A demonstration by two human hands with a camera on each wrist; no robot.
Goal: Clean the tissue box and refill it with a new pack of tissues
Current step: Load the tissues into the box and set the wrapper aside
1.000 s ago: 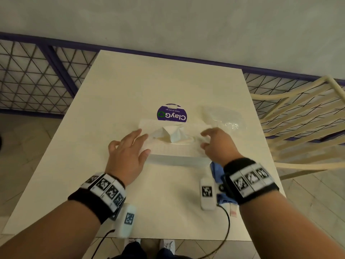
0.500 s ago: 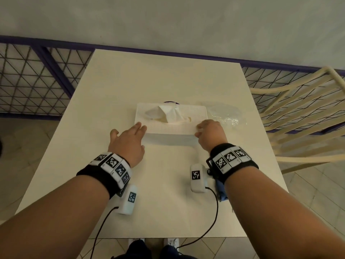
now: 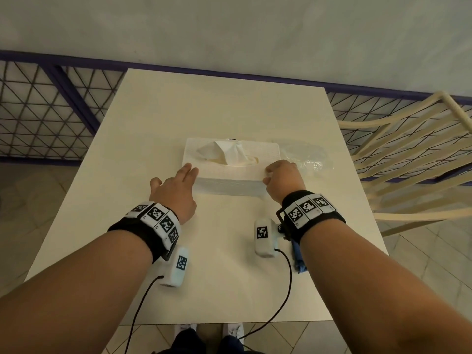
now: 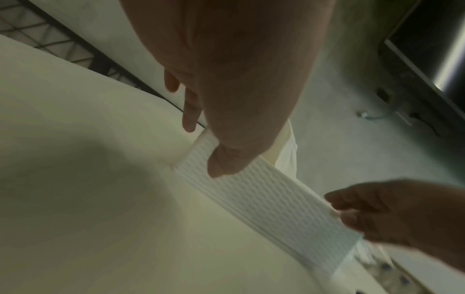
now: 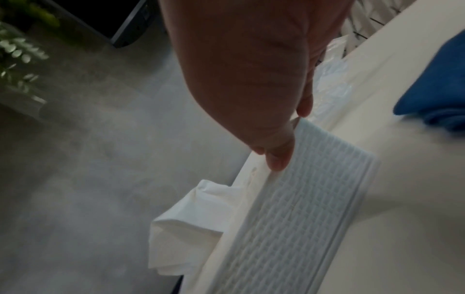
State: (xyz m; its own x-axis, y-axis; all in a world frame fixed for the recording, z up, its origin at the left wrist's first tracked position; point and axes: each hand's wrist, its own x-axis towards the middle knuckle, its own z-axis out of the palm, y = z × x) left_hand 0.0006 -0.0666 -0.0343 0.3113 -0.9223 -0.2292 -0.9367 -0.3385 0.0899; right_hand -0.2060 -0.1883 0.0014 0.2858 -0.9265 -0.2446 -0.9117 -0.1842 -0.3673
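A white textured tissue box (image 3: 229,181) lies flat in the middle of the table (image 3: 204,103), with a tissue (image 3: 231,152) sticking up from its top slot. My left hand (image 3: 178,185) is at the box's near left corner. Its straight fingers rest on the top and its thumb (image 4: 221,163) touches the front wall of the box (image 4: 264,191). My right hand (image 3: 281,177) curls round the near right corner. In the right wrist view its thumb (image 5: 279,157) lies on the box's (image 5: 289,218) upper front edge, beside the tissue (image 5: 191,224).
Crumpled clear plastic wrap (image 3: 306,155) lies just right of the box. A blue cloth (image 3: 297,254) sits on the table under my right forearm. A cream slatted chair (image 3: 408,154) stands at the right, and a purple mesh railing (image 3: 51,98) runs behind the table.
The box has slid away from me and now covers the purple round label seen behind it earlier. Both hands went with it and stay at its near corners.
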